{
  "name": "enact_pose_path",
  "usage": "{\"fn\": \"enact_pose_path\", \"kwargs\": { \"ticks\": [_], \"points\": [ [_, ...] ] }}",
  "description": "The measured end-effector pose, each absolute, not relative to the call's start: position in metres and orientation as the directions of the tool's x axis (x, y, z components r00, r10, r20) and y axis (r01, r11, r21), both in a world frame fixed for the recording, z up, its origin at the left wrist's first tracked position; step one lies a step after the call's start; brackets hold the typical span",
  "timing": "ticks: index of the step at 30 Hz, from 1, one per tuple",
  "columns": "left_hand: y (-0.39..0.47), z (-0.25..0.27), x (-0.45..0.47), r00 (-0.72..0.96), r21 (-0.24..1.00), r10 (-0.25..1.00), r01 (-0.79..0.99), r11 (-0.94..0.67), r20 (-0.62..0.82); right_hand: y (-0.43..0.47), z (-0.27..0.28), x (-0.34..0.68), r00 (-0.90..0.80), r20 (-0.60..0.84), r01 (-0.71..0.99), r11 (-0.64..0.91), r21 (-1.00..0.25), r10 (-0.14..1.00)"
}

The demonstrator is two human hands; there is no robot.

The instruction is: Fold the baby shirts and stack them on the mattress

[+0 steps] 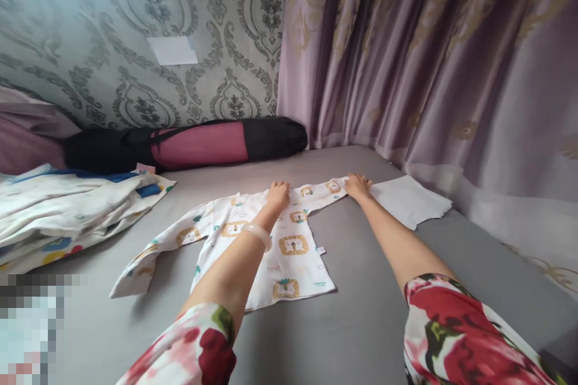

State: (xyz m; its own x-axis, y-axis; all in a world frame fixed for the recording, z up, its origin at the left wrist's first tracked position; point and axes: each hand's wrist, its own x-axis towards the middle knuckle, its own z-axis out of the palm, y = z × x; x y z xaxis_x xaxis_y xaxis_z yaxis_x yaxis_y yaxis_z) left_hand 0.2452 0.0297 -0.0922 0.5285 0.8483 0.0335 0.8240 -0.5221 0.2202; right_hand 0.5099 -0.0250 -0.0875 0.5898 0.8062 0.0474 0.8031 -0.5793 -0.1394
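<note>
A small white long-sleeved shirt [266, 271] with lion faces and green leaf prints lies spread on the grey bed sheet. My left hand [279, 194] is closed on its upper edge near the neckline, the fingers curled over the cloth. At the end of the right-hand sleeve, my right hand [359, 185] grips the cuff, and that sleeve is stretched straight between my hands. The other sleeve bends down to the left. A small white tag sticks out of the shirt's right side seam. My left forearm hides part of the shirt's middle.
Folded white cloth [409, 198] lies just right of my right hand. A pile of clothes [76, 210] sits on the left. Along the patterned wall rests a long black and pink bag [198, 144]. Purple curtains [406, 54] hang on the right, over the grey bed [361, 325].
</note>
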Motion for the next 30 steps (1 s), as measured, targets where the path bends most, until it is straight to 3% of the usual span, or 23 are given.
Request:
{"fn": "enact_pose_path", "kwargs": {
  "ticks": [6, 9, 13, 21, 24, 27, 30],
  "points": [
    [0.034, -0.099, 0.246, 0.483, 0.231, 0.874, 0.846, -0.48, 0.05, -0.033, -0.086, 0.514, 0.546, 0.204, 0.817, -0.463, -0.344, 0.812],
    [0.033, -0.103, 0.247, 0.439, 0.244, 0.894, 0.861, -0.446, 0.084, -0.044, -0.081, 0.519, 0.612, 0.231, 0.771, -0.506, -0.387, 0.756],
    [0.028, -0.109, 0.253, 0.379, 0.229, 0.912, 0.885, -0.406, 0.155, -0.056, -0.085, 0.517, 0.638, 0.185, 0.759, -0.571, -0.313, 0.748],
    [0.018, -0.106, 0.256, 0.368, 0.17, 0.908, 0.9, -0.402, 0.201, -0.059, -0.09, 0.491, 0.543, 0.226, 0.831, -0.555, -0.01, 0.809],
    [0.001, -0.101, 0.255, 0.394, 0.155, 0.893, 0.889, -0.431, 0.219, -0.054, -0.087, 0.465, 0.405, 0.252, 0.899, -0.432, 0.063, 0.879],
    [-0.02, -0.105, 0.256, 0.485, 0.146, 0.848, 0.842, -0.519, 0.213, -0.048, -0.095, 0.429, 0.192, 0.15, 0.981, -0.192, -0.009, 0.97],
    [-0.03, -0.119, 0.26, 0.498, 0.203, 0.853, 0.829, -0.521, 0.156, -0.044, -0.11, 0.404, 0.175, 0.009, 0.979, -0.173, -0.106, 0.985]
  ]
}}
